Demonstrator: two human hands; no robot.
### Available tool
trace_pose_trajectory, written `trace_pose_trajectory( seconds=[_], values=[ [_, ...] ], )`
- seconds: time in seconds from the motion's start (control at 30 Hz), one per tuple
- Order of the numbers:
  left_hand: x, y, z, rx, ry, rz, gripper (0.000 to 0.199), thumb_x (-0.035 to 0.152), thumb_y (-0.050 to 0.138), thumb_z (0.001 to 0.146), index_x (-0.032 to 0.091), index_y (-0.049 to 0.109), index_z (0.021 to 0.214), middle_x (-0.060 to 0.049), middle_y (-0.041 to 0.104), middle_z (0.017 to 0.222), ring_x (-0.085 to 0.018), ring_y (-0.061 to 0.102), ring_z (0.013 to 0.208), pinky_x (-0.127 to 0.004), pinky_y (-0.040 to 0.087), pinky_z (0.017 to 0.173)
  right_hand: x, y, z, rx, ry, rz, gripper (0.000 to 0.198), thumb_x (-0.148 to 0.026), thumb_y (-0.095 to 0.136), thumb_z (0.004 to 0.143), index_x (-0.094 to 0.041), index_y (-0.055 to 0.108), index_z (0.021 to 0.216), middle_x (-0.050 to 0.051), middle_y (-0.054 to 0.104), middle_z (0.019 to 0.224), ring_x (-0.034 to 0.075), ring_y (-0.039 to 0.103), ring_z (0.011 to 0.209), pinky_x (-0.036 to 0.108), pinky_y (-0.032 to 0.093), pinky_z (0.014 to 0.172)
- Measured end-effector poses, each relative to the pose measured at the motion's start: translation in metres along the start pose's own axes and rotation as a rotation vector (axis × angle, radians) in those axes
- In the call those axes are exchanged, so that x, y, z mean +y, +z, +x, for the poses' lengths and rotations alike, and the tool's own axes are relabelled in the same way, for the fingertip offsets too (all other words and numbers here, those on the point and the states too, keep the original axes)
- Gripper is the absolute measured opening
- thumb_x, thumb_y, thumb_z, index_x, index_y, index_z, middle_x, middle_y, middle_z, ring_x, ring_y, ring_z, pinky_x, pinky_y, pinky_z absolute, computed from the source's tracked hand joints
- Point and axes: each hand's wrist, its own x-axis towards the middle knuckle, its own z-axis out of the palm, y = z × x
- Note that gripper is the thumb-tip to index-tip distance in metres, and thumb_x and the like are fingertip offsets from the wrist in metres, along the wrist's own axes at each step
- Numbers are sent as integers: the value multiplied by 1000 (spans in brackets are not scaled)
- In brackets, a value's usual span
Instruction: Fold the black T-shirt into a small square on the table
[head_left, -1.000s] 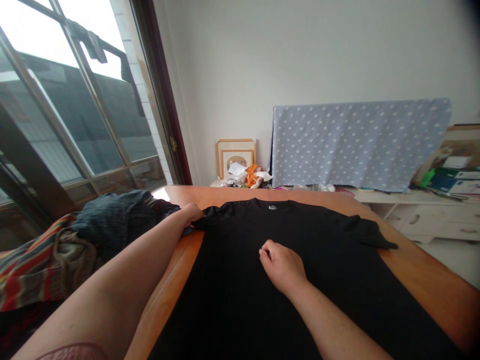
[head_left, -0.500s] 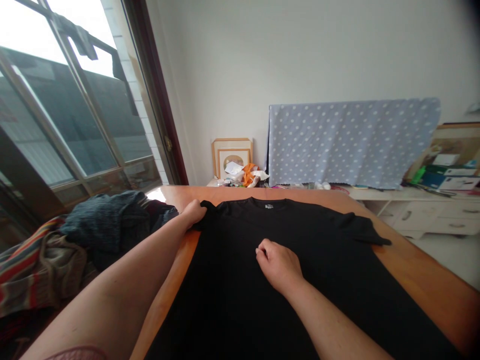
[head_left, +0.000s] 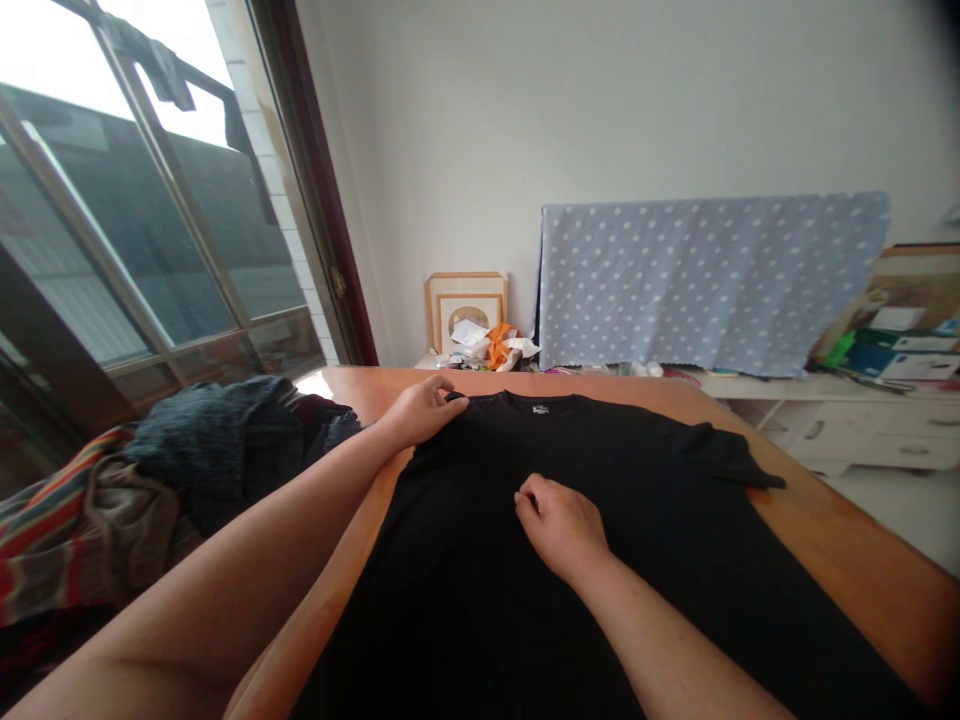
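A black T-shirt point(head_left: 480, 560) lies spread out, its neckline with a small white label print at the far end. My left hand point(head_left: 426, 410) is at the shirt's left shoulder, thumb and fingers pinched on the cloth there; the left sleeve is mostly hidden behind it. Over the chest of the shirt rests my right hand point(head_left: 562, 525), its fingers curled closed. Whether any cloth is between those fingertips is hidden. The right sleeve point(head_left: 739, 460) lies flat, pointing outward.
Under the shirt is an orange-brown wooden table point(head_left: 840, 540). A heap of clothes point(head_left: 217, 440) sits at the left, below a window. Beyond the table stand a white cabinet point(head_left: 855, 435), picture frames point(head_left: 466, 300) and a polka-dot cloth point(head_left: 705, 285) covering something.
My left hand has shifted from the left sleeve's end inward to the shoulder, near the neckline. The right hand stays almost where it was, still closed.
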Motion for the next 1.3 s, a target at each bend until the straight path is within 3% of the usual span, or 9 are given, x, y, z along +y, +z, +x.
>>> trace_pose_trajectory(
  seconds=[0.07, 0.17, 0.27, 0.47, 0.63, 0.83, 1.0, 1.17, 1.3],
  values=[
    [5, -1, -3, 41, 66, -72, 46, 58, 55, 87, 21, 63, 112, -4, 70, 84, -19, 66, 75, -26, 45, 64, 0, 0, -1, 0, -1, 1, 19, -35, 49, 96, -27, 64, 87, -2, 68, 81, 14, 58, 73, 29, 21, 59],
    [-5, -4, -4, 107, -52, -35, 35, 50, 50, 90, 19, 64, 97, -5, 70, 81, -18, 65, 73, -26, 43, 62, 0, -1, -1, -4, 5, -6, 19, -36, 49, 96, -27, 63, 87, -2, 68, 81, 14, 58, 72, 29, 21, 59],
    [-20, -3, -7, 6, -122, -22, 24, 40, 53, 86, 18, 63, 85, -4, 69, 74, -17, 62, 66, -26, 41, 59, 0, 0, 0, -10, 8, -17, 20, -37, 49, 97, -27, 63, 86, -2, 68, 81, 13, 57, 71, 28, 21, 59],
    [-23, 13, -31, -262, -53, -57, 22, 41, 74, 66, 22, 66, 73, 1, 66, 67, -16, 59, 62, -24, 37, 54, 0, 0, 0, -13, 10, -25, 21, -38, 49, 96, -27, 62, 85, -3, 68, 80, 13, 55, 70, 28, 20, 58],
    [-20, 29, -39, -230, -96, -140, 15, 32, 71, 61, 21, 61, 58, 2, 58, 56, -15, 52, 57, -26, 32, 53, 0, 0, 0, -10, 14, -31, 22, -39, 49, 97, -26, 62, 85, -3, 68, 81, 13, 56, 70, 28, 19, 58],
    [-19, 21, -39, -112, -119, -317, 22, 36, 50, 76, 19, 62, 73, -1, 65, 72, -17, 60, 71, -26, 45, 63, -1, -1, 0, -22, 20, -22, 21, -38, 49, 97, -26, 62, 85, -2, 68, 81, 13, 56, 71, 28, 20, 58],
    [-22, 20, -40, -381, -68, -395, 22, 38, 60, 73, 17, 68, 75, -4, 69, 69, -17, 63, 65, -28, 49, 63, -1, -1, 0, -29, 25, -46, 22, -39, 49, 97, -26, 63, 86, -2, 69, 82, 13, 57, 71, 29, 20, 58],
    [-25, 26, -37, -295, -28, -366, 24, 38, 60, 77, 19, 69, 89, -1, 68, 74, -16, 62, 69, -26, 47, 66, -2, -2, 0, -19, 23, -42, 22, -39, 49, 97, -26, 63, 85, -2, 69, 82, 14, 57, 71, 29, 20, 58],
    [-22, 28, -36, -481, 158, -234, 28, 39, 72, 69, 21, 75, 91, -2, 71, 85, -18, 64, 77, -26, 48, 71, -2, -2, 0, -22, 23, -46, 22, -39, 48, 97, -26, 63, 86, -2, 69, 82, 14, 58, 72, 28, 21, 59]
  ],
)
